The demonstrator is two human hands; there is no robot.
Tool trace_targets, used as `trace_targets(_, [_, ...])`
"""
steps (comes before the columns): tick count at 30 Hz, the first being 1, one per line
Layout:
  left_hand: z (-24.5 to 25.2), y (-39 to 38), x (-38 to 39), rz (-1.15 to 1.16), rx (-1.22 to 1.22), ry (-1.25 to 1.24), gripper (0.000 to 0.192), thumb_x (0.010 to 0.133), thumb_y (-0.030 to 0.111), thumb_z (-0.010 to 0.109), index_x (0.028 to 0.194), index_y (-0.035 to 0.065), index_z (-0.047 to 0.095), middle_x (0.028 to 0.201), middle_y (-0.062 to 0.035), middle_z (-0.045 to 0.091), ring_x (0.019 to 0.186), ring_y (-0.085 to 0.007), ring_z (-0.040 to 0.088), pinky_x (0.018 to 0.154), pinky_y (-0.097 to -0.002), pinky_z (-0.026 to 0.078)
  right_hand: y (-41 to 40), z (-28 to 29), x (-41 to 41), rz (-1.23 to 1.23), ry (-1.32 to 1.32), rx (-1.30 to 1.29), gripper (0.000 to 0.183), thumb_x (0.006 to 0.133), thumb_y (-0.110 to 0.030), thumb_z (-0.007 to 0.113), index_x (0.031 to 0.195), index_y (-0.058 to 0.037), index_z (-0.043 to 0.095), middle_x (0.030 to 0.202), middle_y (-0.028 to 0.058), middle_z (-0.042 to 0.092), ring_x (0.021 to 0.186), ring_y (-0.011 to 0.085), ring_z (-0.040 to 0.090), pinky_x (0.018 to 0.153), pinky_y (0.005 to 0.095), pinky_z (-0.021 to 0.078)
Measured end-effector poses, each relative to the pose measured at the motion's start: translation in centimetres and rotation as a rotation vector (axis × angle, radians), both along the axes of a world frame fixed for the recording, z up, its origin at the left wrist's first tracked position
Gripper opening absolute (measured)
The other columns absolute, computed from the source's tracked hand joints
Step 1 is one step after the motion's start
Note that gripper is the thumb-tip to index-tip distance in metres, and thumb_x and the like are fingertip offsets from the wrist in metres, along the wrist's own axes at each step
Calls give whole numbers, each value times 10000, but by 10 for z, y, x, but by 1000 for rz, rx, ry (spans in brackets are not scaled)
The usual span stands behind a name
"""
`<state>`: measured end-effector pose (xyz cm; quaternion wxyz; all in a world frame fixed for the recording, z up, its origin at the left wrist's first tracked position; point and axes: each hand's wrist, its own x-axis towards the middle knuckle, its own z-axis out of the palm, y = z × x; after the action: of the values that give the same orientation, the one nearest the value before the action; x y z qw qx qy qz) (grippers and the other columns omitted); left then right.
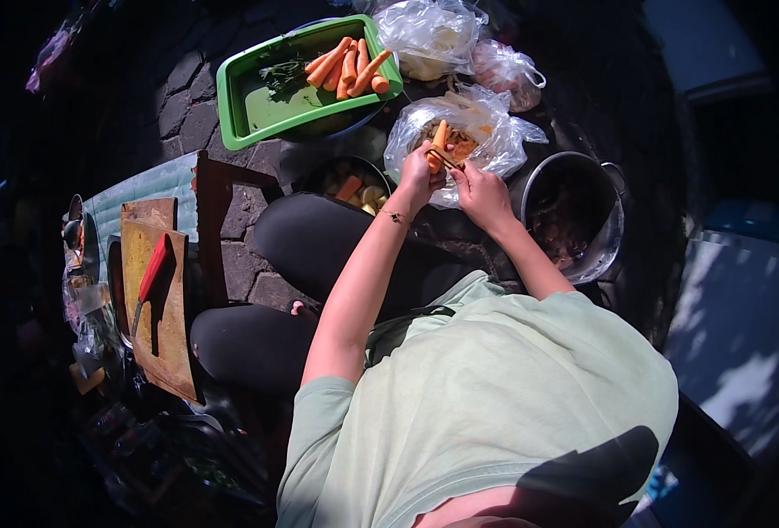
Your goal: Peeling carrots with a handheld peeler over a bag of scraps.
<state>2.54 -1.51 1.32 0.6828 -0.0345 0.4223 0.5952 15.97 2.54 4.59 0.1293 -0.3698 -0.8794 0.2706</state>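
Note:
My left hand [421, 173] grips a carrot [439, 137] whose tip points away from me. My right hand [480, 193] holds a peeler [443, 158], its head lying against the carrot. Beneath both hands sits an opened clear plastic bag [508, 146] with peelings [460, 142] in it. Left of the bag, partly hidden by my knee, a round pot [385, 177] contains pale cut pieces [371, 194] and an orange piece of carrot [348, 188].
Several carrots [350, 68] and dark greens lie in a green basin [231, 132] at the far side. A deep metal pot [606, 247] stands at right. On the left, a red-handled knife [154, 267] rests on a wooden cutting board [177, 317]. Tied plastic bags [429, 36] lie beyond.

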Motion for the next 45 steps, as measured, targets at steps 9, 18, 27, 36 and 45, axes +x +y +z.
trace_targets(9, [-4, -6, 3, -110, 155, 37, 336, 914, 355, 323, 780, 80, 462, 544, 4, 385, 380, -67, 267, 351, -202, 201, 50, -35, -10, -127, -167, 123, 234, 826, -263, 466, 853, -38, 523, 663, 189, 597, 643, 361, 598, 583, 462, 470])
trace_targets(18, [4, -1, 6, -5, 15, 177, 389, 891, 427, 376, 861, 57, 492, 595, -19, 421, 445, -106, 363, 428, -240, 329, 55, -32, 4, -231, -166, 6, 319, 858, -322, 429, 801, -22, 522, 665, 219, 581, 674, 399, 576, 595, 485, 442])
trace_targets(27, [-2, 1, 6, 43, 41, 46, 360, 908, 372, 355, 853, 39, 480, 600, -36, 432, 429, -98, 349, 395, -220, 305, 2, 3, 7, -10, -1, 13, 253, 843, -275, 467, 803, -27, 495, 613, 185, 572, 595, 372, 573, 514, 465, 440])
trace_targets(36, [6, -10, 7, -137, 199, 109, 335, 914, 354, 345, 842, 45, 453, 594, -34, 428, 422, -87, 343, 380, -213, 284, 35, -15, -1, -103, -175, 125, 228, 826, -268, 469, 840, -46, 516, 671, 177, 597, 639, 361, 596, 567, 459, 466])
trace_targets(45, [10, -7, 8, -69, 47, 199, 381, 907, 412, 338, 879, 50, 453, 636, -39, 440, 453, -99, 371, 416, -231, 310, 64, -28, 10, -250, -328, 91, 324, 858, -327, 419, 851, -26, 540, 709, 210, 598, 716, 382, 591, 633, 478, 456])
